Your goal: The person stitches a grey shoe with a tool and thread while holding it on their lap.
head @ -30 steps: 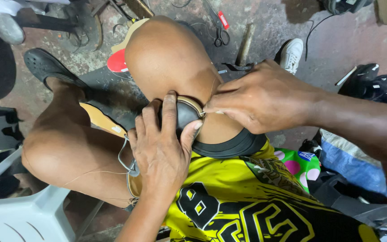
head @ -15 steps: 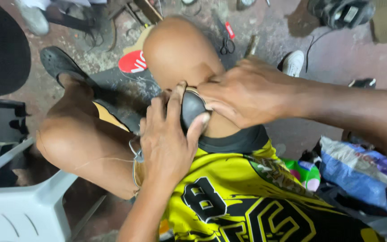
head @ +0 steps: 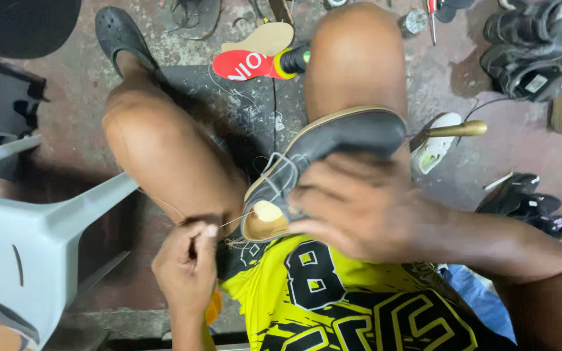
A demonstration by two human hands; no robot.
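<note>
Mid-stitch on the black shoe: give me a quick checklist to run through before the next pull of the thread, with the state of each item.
1. Shoe held firm: ok. The right hand grips the black shoe against the right knee.
2. Thread in hand: ok. The left hand pinches the thread near the shoe's heel end.
3. Thread taut: cannot tell, it is thin and partly blurred.
4. Needle or awl position: cannot tell, none is clearly visible in either hand.
5. Thread free of snags: not ok. Loose loops lie over the shoe's side.
6. Room to pull: ok. The grey plastic chair stands apart from the left hand.
</note>
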